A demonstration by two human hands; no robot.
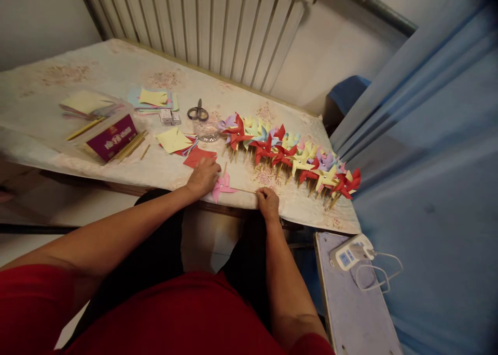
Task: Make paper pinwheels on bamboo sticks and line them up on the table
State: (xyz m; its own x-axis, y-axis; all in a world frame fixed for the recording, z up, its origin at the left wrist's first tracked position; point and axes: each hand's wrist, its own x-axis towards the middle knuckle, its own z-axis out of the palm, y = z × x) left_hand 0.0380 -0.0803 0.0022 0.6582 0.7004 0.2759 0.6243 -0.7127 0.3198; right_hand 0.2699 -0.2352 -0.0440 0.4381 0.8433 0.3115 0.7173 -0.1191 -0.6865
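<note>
A pink paper pinwheel with a thin wooden stick lies at the table's front edge. My right hand is closed on the far right end of that stick. My left hand is beside the pinwheel's left blades, its fingers curled down; what they grip, if anything, is hidden. Just behind my left hand lies a red paper square. A short wooden stick stands out beside its fingertips. Cut yellow paper lies on other coloured sheets behind the red one.
Finished pinwheels stand in rows at the right. Scissors, a clear glass dish, small boxes and more paper lie behind. A clear box with a purple label holds sticks and paper. A power strip rests on the side table.
</note>
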